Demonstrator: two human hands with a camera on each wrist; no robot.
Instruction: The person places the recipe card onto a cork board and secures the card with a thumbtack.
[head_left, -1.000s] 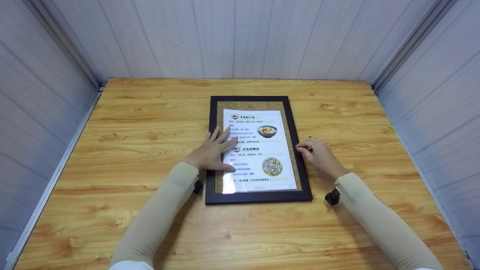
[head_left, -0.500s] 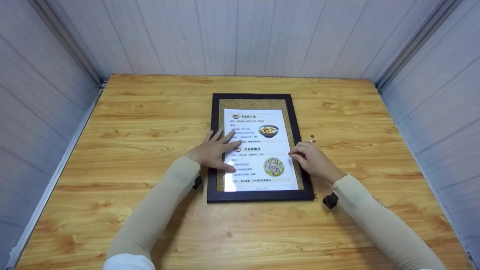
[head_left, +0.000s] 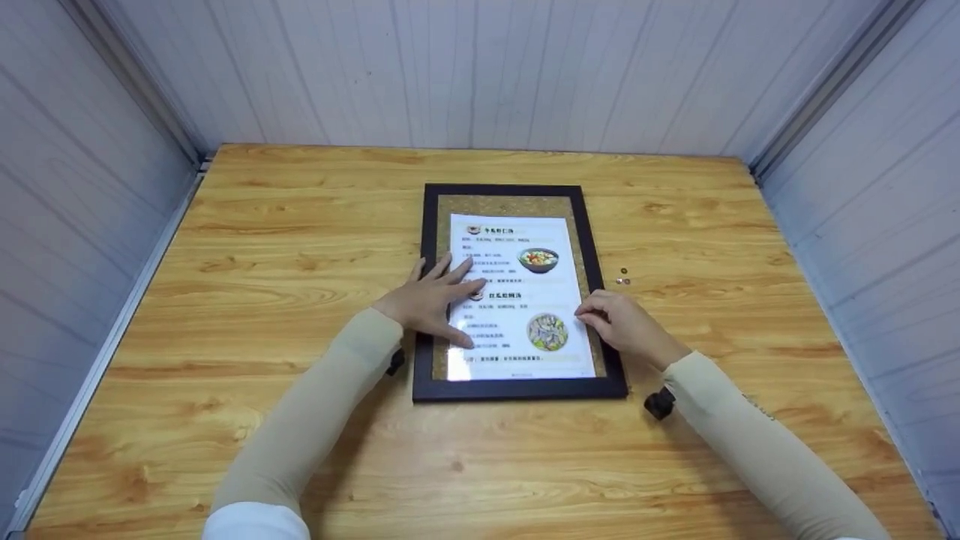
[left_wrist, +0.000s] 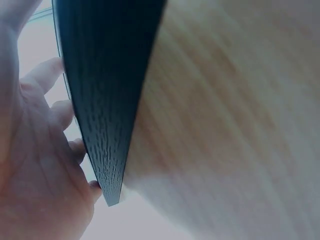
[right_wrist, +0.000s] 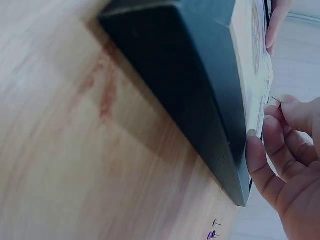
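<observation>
A black-framed cork board (head_left: 502, 204) lies flat on the wooden table, bearing a glossy recipe sheet (head_left: 517, 289) with Chinese text and two soup pictures. Across its left side my left hand (head_left: 431, 300) rests with fingers spread on the sheet. In the left wrist view, that hand (left_wrist: 40, 150) reaches over the dark frame (left_wrist: 105, 95). My right hand (head_left: 626, 322) is at the sheet's right edge. Seen from the right wrist, this hand (right_wrist: 295, 155) pinches a thumbtack (right_wrist: 278, 102) between thumb and fingers, its thin point sticking out.
Several loose thumbtacks (head_left: 623, 271) lie on the table (head_left: 300, 225) right of the board; the right wrist view shows tacks (right_wrist: 215, 223) past the frame's far corner. Pale panel walls (head_left: 450, 75) enclose the table's back and sides.
My right hand has moved left from the frame's right bar to the sheet's right edge, uncovering the loose thumbtacks. My left hand has stayed on the sheet.
</observation>
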